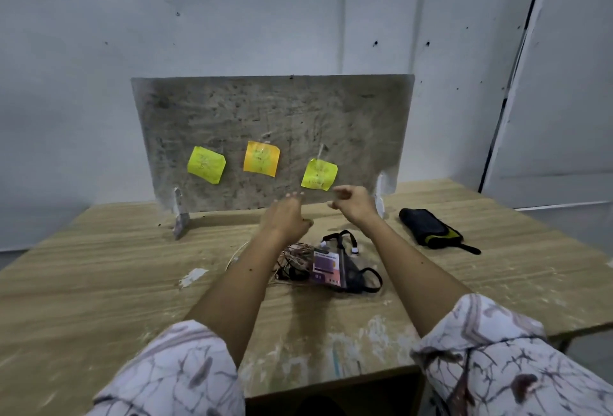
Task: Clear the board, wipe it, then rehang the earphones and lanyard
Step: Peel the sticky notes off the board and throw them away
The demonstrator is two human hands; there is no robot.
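A grey, stained board (272, 110) stands upright on the wooden table (99, 283). Three sticky notes are stuck on it: a yellow note (206, 164) at the left, an orange note (261, 158) in the middle, a yellow note (319, 174) at the right. The tangled earphones (293, 261) and the black lanyard with its purple card (338, 266) lie on the table in front. My left hand (286, 216) and my right hand (353, 201) are raised just below the right note, both holding nothing, fingers loosely curled and apart.
A black pouch with a green edge (431, 228) lies at the right of the table. White feet (180, 216) prop the board. A grey wall (232, 17) is behind it. Paint smears mark the table's near edge (348, 349).
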